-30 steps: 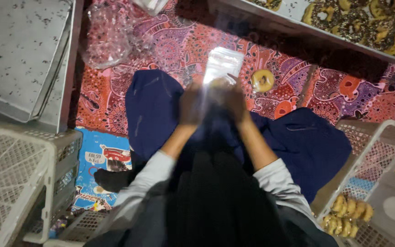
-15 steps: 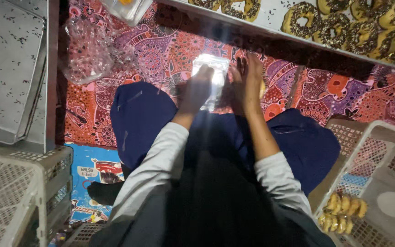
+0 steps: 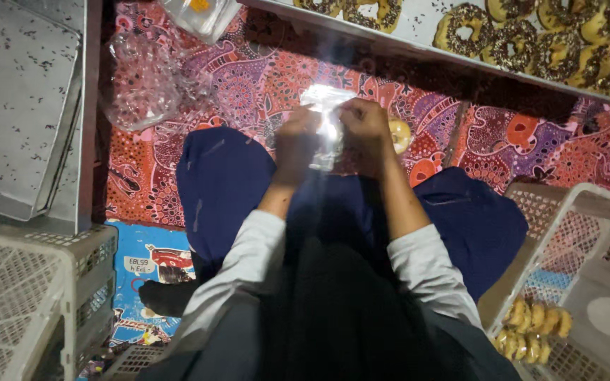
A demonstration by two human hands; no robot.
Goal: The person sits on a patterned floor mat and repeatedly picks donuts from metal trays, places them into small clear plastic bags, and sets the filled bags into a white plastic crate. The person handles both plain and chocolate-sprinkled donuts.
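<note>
right now the person sits cross-legged on a red patterned mat (image 3: 262,92), and both hands are raised together over the lap. the left hand (image 3: 298,144) and the right hand (image 3: 365,127) each pinch a side of a small clear plastic bag (image 3: 325,116), fingers closed on its upper edge so the bag hangs between them, bright with glare. what the bag holds cannot be told. just behind the right hand a plain ring doughnut (image 3: 400,134) lies on the mat, partly hidden by the wrist. along the top edge a long metal tray (image 3: 418,32) carries rows of chocolate-sprinkled doughnuts (image 3: 531,39). to the upper left a loose heap of clear plastic bags (image 3: 142,85) lies on the mat, beside a flat speckled metal tray (image 3: 15,99). a white plastic crate (image 3: 30,296) stands at lower left, and another white crate (image 3: 587,268) at lower right holds a few packed doughnuts (image 3: 531,324).
</note>
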